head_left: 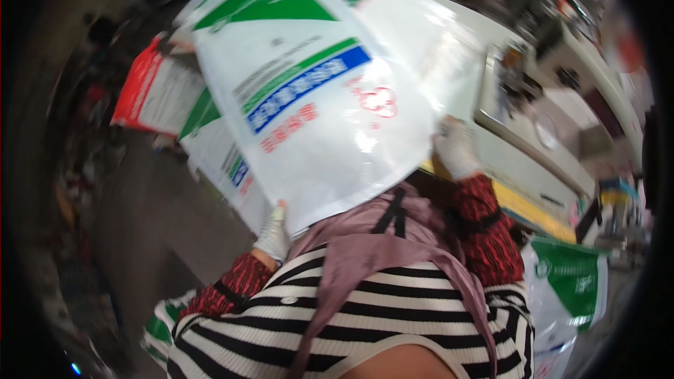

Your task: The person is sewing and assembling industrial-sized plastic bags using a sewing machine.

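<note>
A large, flat white plastic sack (309, 161) with a green triangle, a blue band and red print spreads out in front of me. My left hand (274, 234), in a pale glove with the thumb tip bare, is closed on its near left edge; the other fingers are hidden beneath. At the near right corner my right hand (456, 147), also in a whitish glove, grips the sack's edge with bent fingers. More sacks of the same kind lie under it, and one lower sack (223, 151) sticks out on the left.
A red and white bag (158, 91) lies beyond the sacks at left. To the right is a pale worktable (519, 161) with a white machine (586, 63) and a metal tray-like part (491, 88). Another green and white sack (569, 281) hangs at lower right.
</note>
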